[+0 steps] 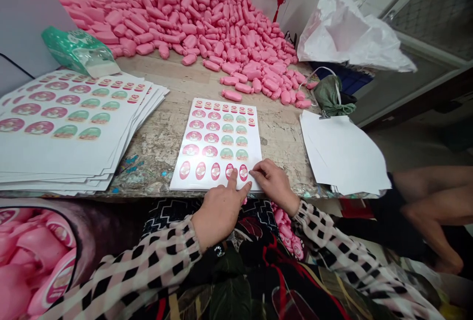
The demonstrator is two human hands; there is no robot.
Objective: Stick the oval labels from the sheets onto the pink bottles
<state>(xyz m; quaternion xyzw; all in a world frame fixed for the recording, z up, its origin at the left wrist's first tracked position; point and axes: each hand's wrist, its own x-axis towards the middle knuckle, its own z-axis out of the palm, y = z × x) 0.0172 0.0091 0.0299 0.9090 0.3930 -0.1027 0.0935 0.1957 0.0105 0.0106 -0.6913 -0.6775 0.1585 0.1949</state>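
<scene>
A stack of sticker sheets (218, 127) lies at the middle of the table's front edge, with rows of pink, green and small red labels. My left hand (220, 204) rests on its lower edge, index finger and thumb spread, the fingertip on an oval label in the bottom row; nothing shows in it. My right hand (272, 182) is at the sheet's lower right corner, thumb and index finger pinched beside the last oval label (243, 172). Between those fingertips is something small and dark that I cannot make out.
Pink bottles (207, 19) are heaped along the wall. More sticker sheets (74, 132) and a green bag (79, 51) lie left; white sheets (342, 152) lie right. A tub of labelled pink bottles (84, 241) stands lower left. A person's bare limbs (439, 211) show at right.
</scene>
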